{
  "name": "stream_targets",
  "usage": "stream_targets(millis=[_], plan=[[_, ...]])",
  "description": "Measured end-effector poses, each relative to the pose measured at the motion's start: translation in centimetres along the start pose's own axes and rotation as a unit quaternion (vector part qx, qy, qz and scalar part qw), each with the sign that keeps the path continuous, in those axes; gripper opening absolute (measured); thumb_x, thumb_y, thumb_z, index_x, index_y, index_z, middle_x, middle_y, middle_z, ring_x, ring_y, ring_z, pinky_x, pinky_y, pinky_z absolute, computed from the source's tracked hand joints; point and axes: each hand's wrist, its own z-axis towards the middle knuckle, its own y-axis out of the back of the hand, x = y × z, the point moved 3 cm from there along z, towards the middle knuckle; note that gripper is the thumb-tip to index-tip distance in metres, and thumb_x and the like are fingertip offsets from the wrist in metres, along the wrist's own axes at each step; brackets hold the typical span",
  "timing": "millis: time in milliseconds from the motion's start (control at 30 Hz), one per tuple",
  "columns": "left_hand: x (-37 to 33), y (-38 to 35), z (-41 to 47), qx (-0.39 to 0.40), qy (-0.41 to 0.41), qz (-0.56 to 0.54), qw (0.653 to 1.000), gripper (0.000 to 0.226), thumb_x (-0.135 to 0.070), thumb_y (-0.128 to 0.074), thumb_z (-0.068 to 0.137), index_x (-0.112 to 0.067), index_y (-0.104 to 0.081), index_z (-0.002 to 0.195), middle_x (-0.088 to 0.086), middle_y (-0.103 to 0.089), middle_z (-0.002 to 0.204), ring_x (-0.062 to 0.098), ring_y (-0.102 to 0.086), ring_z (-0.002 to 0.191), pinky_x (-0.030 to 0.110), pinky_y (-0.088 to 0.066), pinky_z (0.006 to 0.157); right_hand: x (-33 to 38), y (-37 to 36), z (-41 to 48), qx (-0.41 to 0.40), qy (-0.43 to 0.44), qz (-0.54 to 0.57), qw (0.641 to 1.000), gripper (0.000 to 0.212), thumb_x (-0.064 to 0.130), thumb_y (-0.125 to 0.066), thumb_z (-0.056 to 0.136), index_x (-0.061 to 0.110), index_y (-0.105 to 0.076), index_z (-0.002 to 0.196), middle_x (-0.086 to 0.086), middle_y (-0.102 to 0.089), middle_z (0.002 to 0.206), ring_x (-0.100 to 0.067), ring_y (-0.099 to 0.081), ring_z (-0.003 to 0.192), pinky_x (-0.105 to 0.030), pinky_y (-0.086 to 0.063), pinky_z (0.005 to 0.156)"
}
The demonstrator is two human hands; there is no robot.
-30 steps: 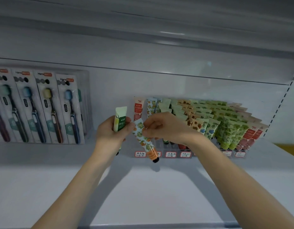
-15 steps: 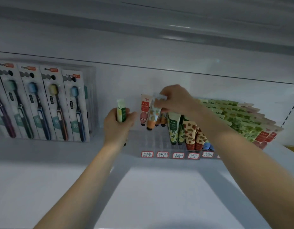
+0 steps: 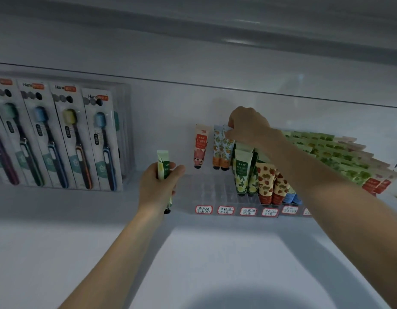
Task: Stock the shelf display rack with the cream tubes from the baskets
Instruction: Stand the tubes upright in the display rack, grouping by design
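Your right hand pinches the orange tube by its top, upright, cap down, at the rack's back row; your left hand grips a green tube just left.

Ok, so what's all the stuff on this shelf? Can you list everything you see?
toothbrush packs: at least four, white with coloured brushes, shelf's left
display rack: one, clear, shelf's middle
price labels: at least five, white with red edges, rack's front
cream tubes: many, pink, orange, green, strawberry-patterned, blue, red, rows in the rack
shelf: one, white, under everything
left hand: one, holds a green-white tube left of the rack
right hand: one, pinches an orange-patterned tube at the rack's back
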Motion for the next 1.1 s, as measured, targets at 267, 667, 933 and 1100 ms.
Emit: stream_targets(millis=[267,667,933,1100], plan=[[0.1,-0.1,-0.1,0.008,0.003,0.001,1.000,0.012,-0.018,-0.068,0.084,-0.010,-0.060,0.089,0.005,-0.054,0.068,0.014,-0.049,0.056,0.014,-0.042,0.045,-0.2,-0.8,-0.3,0.026,-0.011,-0.037,0.999,0.018,0.002,-0.055,0.086,0.005,-0.059,0.104,-0.006,-0.054,0.089,-0.023,-0.051,0.078,-0.027,-0.037,0.066],[0.2,-0.1,-0.3,0.014,0.014,-0.009,1.000,0.009,-0.016,-0.067,0.085,-0.010,-0.060,0.086,0.004,-0.054,0.066,0.014,-0.048,0.055,0.021,-0.043,0.050,-0.1,-0.9,0.4,0.027,-0.014,-0.108,0.994,0.013,0.002,-0.055,0.087,0.008,-0.046,0.080,-0.001,-0.043,0.067,-0.014,-0.039,0.056,-0.023,-0.023,0.047],[0.3,-0.2,-0.4,0.021,0.016,-0.004,1.000,0.010,-0.018,-0.066,0.086,-0.015,-0.058,0.082,0.003,-0.054,0.067,0.013,-0.049,0.056,0.018,-0.043,0.049,-0.5,-1.2,0.7,0.047,-0.021,-0.077,0.996,0.005,0.005,-0.057,0.088,0.007,-0.054,0.092,-0.001,-0.049,0.075,-0.018,-0.048,0.069,-0.025,-0.031,0.054],[0.3,-0.3,-0.5,0.024,0.017,0.000,1.000,0.010,-0.018,-0.066,0.086,-0.015,-0.058,0.082,0.004,-0.053,0.066,0.014,-0.048,0.055,0.016,-0.043,0.046,-0.9,-0.9,0.6,0.060,-0.018,-0.045,0.997,0.027,0.010,-0.065,0.085,0.005,-0.060,0.112,-0.008,-0.061,0.099,-0.021,-0.053,0.081,-0.026,-0.039,0.068]])
